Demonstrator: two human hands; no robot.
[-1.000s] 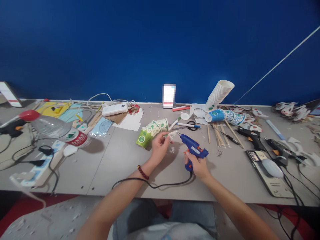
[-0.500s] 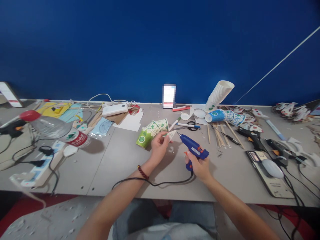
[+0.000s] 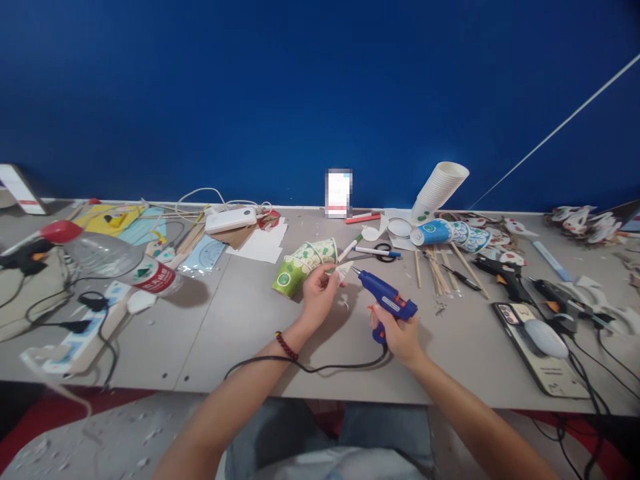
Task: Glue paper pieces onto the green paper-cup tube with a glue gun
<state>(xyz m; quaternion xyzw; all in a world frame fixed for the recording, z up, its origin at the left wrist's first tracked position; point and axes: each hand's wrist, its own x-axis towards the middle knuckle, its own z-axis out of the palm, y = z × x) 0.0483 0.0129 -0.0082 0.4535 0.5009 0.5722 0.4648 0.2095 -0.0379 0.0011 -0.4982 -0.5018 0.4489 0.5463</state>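
Observation:
Between the fingers of my left hand (image 3: 320, 291) is a small pointed piece of white paper (image 3: 344, 271), its tip toward the right. My right hand (image 3: 401, 335) grips a blue hot glue gun (image 3: 384, 291) by its handle, near an orange trigger. The nozzle sits close to the paper piece; whether they touch I cannot tell. Just behind my left hand lie green-patterned paper cups (image 3: 287, 275), joined or nested on their side. The glue gun's black cord (image 3: 320, 369) runs left across my left forearm.
Scissors (image 3: 384, 252) and markers (image 3: 377, 251) lie beyond my hands. Rightward are blue paper cups (image 3: 433, 231), wooden sticks (image 3: 436, 273), black glue guns (image 3: 505, 277) and a phone (image 3: 530, 360) with a mouse on it. A bottle (image 3: 115, 257) and power strip (image 3: 95, 333) are left.
Almost nothing differs. The glue gun has shifted very slightly, its nozzle a touch nearer the white paper piece; both hands keep their hold.

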